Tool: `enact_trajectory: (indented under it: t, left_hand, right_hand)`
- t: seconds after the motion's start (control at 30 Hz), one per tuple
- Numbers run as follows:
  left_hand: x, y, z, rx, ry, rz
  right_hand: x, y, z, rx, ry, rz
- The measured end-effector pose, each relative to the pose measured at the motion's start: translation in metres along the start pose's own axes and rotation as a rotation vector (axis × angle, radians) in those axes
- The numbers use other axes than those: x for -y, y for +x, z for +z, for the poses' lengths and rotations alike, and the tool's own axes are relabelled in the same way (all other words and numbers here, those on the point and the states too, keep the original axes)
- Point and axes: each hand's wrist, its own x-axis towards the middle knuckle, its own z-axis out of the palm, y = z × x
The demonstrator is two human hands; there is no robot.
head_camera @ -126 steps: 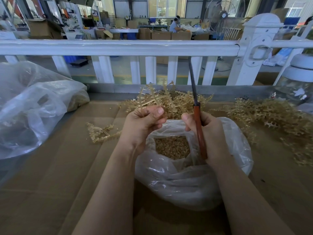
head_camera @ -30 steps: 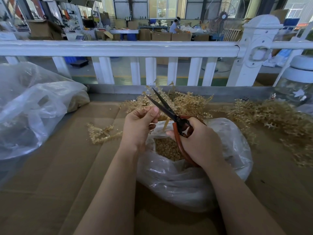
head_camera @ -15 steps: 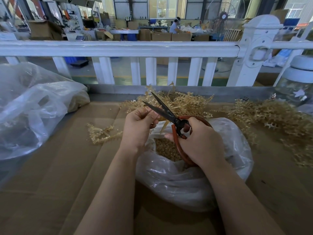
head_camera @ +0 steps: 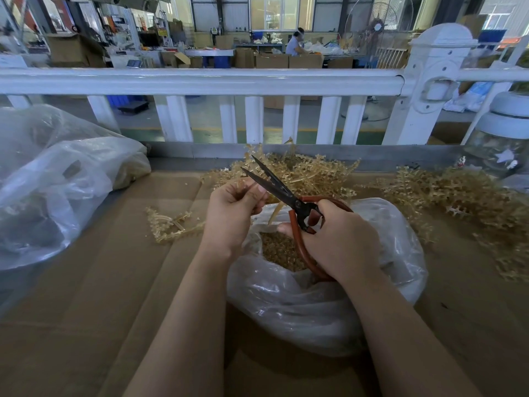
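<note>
Trimming | my left grip (head_camera: 232, 213) pinches sprue (head_camera: 275, 210); right grip (head_camera: 340, 242) clamps scissors (head_camera: 274, 186), blades apart toward 11 o'clock | next: snip over bag (head_camera: 315, 305)

I see a factory hall: stacked cartons (head_camera: 272, 61), an industrial fan (head_camera: 378, 27), a worker (head_camera: 294, 45) behind a white railing (head_camera: 200, 81).

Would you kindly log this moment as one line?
left hand: pinches golden sprig | right hand: grips scissors, blades open | below: clear bag of golden bits

Left hand (head_camera: 232, 214), right hand (head_camera: 342, 242): curled grips
</note>
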Motion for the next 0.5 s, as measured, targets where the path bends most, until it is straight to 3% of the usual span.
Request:
enact_trajectory:
  t: [0.5]
  left_hand:
    - [0.0003,-0.0005,-0.0017,0.017,0.011,0.029]
  right_hand:
    - [-0.0003,0.0008,0.0006,0.033,-0.03,0.019]
